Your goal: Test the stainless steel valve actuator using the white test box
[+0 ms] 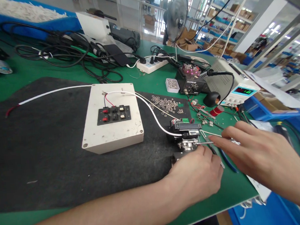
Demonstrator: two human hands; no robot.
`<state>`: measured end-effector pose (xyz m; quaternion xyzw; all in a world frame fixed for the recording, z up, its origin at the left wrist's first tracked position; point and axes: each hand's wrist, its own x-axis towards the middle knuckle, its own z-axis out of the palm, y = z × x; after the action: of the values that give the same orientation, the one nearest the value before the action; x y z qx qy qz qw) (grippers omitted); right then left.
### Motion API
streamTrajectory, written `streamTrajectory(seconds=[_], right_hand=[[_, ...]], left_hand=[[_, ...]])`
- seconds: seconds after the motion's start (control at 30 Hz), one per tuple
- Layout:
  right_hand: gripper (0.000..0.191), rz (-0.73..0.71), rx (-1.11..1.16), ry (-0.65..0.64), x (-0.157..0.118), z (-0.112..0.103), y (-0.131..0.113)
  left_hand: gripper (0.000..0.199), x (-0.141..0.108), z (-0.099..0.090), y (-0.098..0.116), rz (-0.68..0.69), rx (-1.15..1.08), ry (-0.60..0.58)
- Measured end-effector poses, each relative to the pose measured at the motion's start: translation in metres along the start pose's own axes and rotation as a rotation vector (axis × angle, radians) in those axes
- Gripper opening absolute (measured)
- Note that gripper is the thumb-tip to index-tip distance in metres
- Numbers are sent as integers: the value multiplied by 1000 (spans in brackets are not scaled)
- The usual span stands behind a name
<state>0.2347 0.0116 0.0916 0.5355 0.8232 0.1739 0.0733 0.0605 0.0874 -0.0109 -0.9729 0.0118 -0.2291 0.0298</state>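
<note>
My left hand [196, 174] is closed around the lower part of a black-and-silver metal assembly [189, 126], its fingers partly hidden behind the hand. A white cable [154, 117] runs from the assembly's black fitting to the cream box [114, 134]. My right hand [259, 152] pinches a thin metal rod-like tool [205, 142], whose tip reaches the silver middle of the assembly. The tool's handle is hidden in the palm, so its exact kind does not show. On top of the box sits a black terminal panel [114, 115] with red, black and white clips.
Many small metal nuts [166, 104] lie behind the assembly on the black mat [61, 168]. A soldering station [190, 81] and a power supply [234, 85] stand at the right back. Coiled black cables [64, 51] and a power strip [151, 64] occupy the back.
</note>
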Motion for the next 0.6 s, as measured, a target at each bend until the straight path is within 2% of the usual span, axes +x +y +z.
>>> streamTrajectory(seconds=[0.07, 0.23, 0.33, 0.43, 0.6], right_hand=[[22, 14, 33, -28, -8, 16, 3], [10, 49, 242, -172, -28, 77, 3], [9, 45, 293, -172, -34, 95, 7], [17, 32, 232, -81, -38, 84, 15], [24, 77, 177, 28, -35, 39, 18]], left_hand=[[17, -1, 0, 0, 0, -14, 2], [18, -1, 1, 0, -18, -57, 5], [19, -1, 1, -1, -17, -59, 12], [18, -1, 1, -1, -9, -51, 9], [17, -1, 0, -2, 2, -54, 3]])
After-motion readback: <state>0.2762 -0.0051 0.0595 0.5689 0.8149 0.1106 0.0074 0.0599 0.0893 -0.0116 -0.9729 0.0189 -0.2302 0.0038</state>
